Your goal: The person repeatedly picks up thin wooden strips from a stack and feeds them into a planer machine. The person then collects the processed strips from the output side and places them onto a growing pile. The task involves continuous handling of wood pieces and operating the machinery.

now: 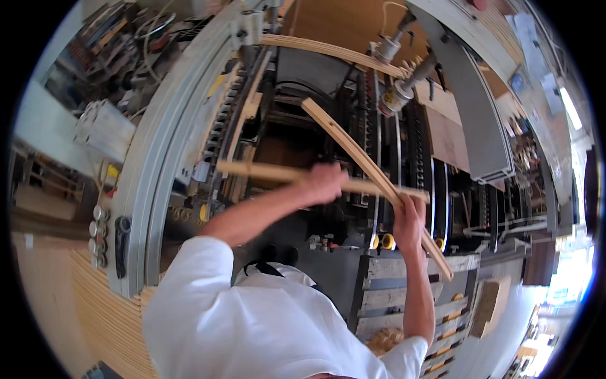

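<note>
My left hand is closed around the middle of a long wooden strip, held nearly level from left to right and slightly smeared by motion. A second wooden strip runs slantwise from the upper middle to the lower right, with my right hand wrapped about its lower half. Small dark marks show near the far end of this slanted strip. The two strips cross close to my right hand, the slanted one in front; whether they touch, I cannot tell. Both are above a machine bed with dark rails.
A grey metal beam stands along the left side. Across the machine's far end lies another long wooden strip. Stacked thin wood is at lower left, a wooden slatted pallet at lower right. A cylindrical machine head hangs beyond the strips.
</note>
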A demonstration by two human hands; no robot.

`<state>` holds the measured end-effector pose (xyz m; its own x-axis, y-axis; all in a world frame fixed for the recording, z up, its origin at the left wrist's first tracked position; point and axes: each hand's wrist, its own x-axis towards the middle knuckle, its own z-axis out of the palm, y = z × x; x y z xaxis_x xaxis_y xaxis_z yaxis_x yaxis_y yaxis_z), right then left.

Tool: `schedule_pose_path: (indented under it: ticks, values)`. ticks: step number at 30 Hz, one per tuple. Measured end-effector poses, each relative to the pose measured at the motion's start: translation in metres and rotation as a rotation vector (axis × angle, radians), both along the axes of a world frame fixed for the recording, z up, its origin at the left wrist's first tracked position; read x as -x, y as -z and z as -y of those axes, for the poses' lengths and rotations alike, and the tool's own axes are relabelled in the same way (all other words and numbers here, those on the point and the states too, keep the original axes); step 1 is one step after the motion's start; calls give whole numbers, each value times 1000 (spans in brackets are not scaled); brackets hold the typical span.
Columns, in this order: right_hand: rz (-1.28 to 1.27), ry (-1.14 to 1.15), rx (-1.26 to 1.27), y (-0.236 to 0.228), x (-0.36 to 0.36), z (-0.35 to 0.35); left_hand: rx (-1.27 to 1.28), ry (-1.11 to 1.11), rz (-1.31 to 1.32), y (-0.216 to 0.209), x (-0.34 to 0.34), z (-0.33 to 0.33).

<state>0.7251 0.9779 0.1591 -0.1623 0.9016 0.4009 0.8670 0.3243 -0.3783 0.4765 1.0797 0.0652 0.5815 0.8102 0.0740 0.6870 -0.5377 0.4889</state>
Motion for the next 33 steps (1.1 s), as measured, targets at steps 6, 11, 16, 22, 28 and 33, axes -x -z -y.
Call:
schedule_pose_path:
  ticks: [6,11,16,22,28,33]
  values:
    - [-13,-373,-116,49,69,-169,200,91,-29,-21,-10,138]
    - [324,-292,-125,82,120,-257,341,-36,-78,-41,5,185]
    - [231,-372,-205,84,162,-284,449,-231,-108,-44,33,232]
    - [342,-246,-259,96,168,-334,610,-522,-93,-51,68,292]
    - [326,-230,-225,97,161,-347,464,-891,31,-38,105,356]
    - [345,-246,-237,98,174,-355,592,-1090,91,-65,109,363]
